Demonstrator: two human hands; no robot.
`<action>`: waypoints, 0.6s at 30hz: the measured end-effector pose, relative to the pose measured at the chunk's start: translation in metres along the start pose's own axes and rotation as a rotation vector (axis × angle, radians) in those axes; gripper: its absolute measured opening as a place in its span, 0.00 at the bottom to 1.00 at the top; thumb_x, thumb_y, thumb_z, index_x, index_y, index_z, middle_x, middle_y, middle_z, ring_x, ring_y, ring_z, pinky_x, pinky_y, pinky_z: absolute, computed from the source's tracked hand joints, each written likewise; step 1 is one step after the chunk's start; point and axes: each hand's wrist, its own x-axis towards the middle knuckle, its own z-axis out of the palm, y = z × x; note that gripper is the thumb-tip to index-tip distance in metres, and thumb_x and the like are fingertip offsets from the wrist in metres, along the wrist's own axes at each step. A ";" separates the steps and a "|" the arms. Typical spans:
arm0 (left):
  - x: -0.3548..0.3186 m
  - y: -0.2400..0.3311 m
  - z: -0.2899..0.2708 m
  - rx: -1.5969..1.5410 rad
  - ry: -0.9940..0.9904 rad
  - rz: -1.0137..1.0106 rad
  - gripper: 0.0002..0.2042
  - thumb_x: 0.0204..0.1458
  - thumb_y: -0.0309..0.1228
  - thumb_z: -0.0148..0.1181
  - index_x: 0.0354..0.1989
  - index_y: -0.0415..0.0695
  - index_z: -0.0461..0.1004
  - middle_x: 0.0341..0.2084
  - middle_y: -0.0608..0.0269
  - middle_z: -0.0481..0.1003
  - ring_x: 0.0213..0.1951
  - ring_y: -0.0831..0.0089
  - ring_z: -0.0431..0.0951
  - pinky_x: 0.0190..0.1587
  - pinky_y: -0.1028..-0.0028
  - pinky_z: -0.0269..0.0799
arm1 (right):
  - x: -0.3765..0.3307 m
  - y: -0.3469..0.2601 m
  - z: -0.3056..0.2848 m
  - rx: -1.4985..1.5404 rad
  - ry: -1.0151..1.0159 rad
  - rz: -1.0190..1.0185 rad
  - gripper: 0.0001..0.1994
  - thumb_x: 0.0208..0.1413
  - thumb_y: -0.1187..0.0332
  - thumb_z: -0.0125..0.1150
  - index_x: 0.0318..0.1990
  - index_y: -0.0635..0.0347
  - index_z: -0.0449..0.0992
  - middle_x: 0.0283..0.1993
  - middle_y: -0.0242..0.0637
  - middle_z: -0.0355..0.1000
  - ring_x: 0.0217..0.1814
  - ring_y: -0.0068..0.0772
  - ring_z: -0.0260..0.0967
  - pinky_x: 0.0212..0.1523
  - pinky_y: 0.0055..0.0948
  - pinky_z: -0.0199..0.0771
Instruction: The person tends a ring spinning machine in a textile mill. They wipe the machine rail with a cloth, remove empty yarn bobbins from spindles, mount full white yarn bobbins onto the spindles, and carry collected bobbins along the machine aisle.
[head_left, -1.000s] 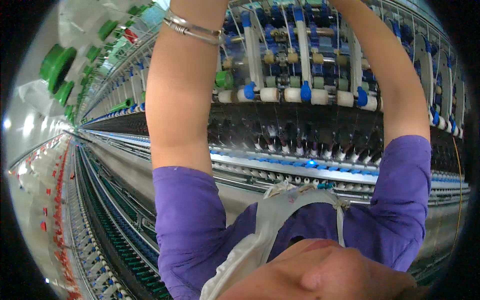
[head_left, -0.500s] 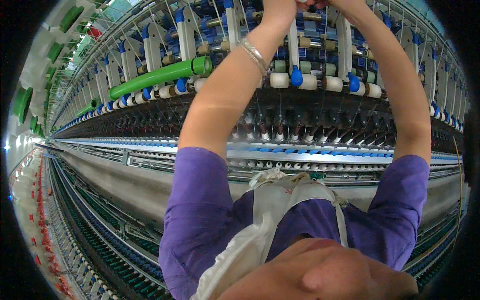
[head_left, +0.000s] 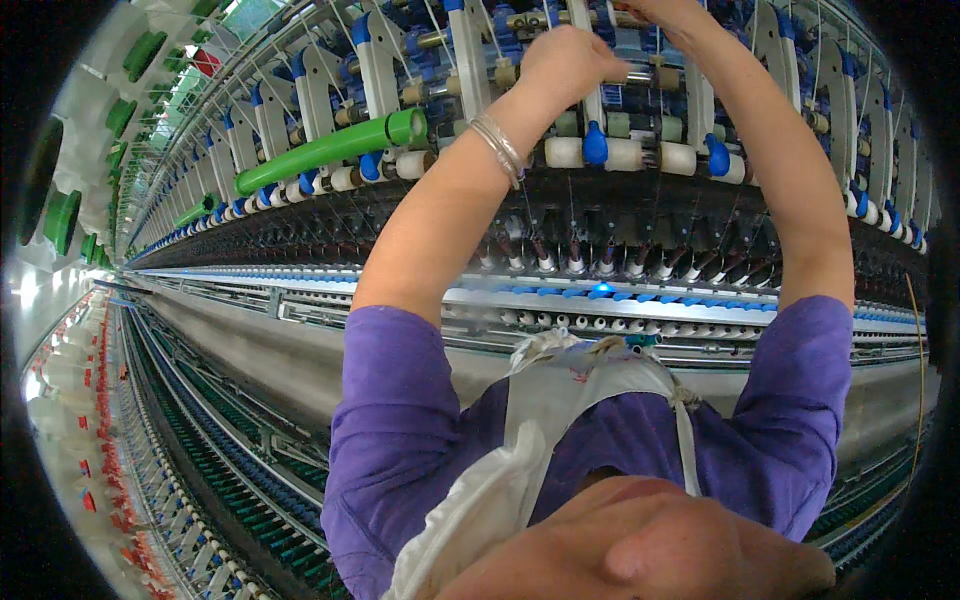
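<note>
My left hand (head_left: 572, 62) is raised over the drafting rollers of a spinning frame. Its fingers are bent and pressed together beside a metal roller (head_left: 640, 76); whatever they pinch is hidden or too thin to see. Higher up, my right hand (head_left: 668, 14) is partly cut off by the upper edge, its visible fingers drawn together and pointing left. Below the hands runs a row of white rollers (head_left: 612, 154) between pale arms with blue tips (head_left: 595, 146). A long green tube (head_left: 325, 152) lies across the machine, left of my left forearm.
Under the rollers stand several bobbins (head_left: 575, 262) in a row, behind a pale rail (head_left: 500, 299) with a small lit blue light (head_left: 601, 289). White packages with green ends (head_left: 62, 222) hang at the far left. Another machine row (head_left: 220, 480) stretches along the lower left.
My left hand has come down and away from the right hand, to the roller level. The right hand has shifted slightly left, staying at the upper edge. The blue light now shows.
</note>
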 end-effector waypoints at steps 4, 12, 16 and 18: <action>0.009 0.023 -0.007 -0.042 0.092 0.023 0.14 0.47 0.43 0.62 0.32 0.45 0.83 0.27 0.51 0.80 0.33 0.57 0.81 0.39 0.63 0.76 | 0.009 0.019 -0.008 -0.142 -0.067 -0.026 0.17 0.56 0.61 0.66 0.18 0.60 0.78 0.17 0.34 0.70 0.16 0.26 0.59 0.22 0.32 0.63; -0.063 0.056 0.041 0.304 -0.218 0.481 0.07 0.49 0.29 0.55 0.34 0.48 0.79 0.30 0.57 0.77 0.38 0.56 0.79 0.41 0.59 0.75 | 0.038 0.065 0.037 -0.567 0.280 -0.225 0.22 0.61 0.60 0.58 0.16 0.63 0.74 0.12 0.40 0.64 0.14 0.35 0.58 0.19 0.39 0.64; -0.071 0.045 0.047 0.196 -0.098 0.614 0.03 0.47 0.28 0.54 0.26 0.47 0.75 0.30 0.60 0.75 0.39 0.59 0.78 0.37 0.62 0.74 | 0.041 0.086 0.048 -0.684 0.129 -0.105 0.19 0.61 0.62 0.59 0.19 0.62 0.76 0.16 0.42 0.68 0.17 0.35 0.62 0.21 0.39 0.67; -0.069 0.044 0.042 0.119 -0.078 0.679 0.04 0.47 0.29 0.54 0.26 0.47 0.75 0.27 0.62 0.75 0.36 0.61 0.78 0.35 0.62 0.74 | 0.041 0.091 0.049 -0.601 0.164 -0.196 0.19 0.61 0.62 0.59 0.20 0.62 0.77 0.15 0.42 0.68 0.16 0.34 0.61 0.21 0.39 0.68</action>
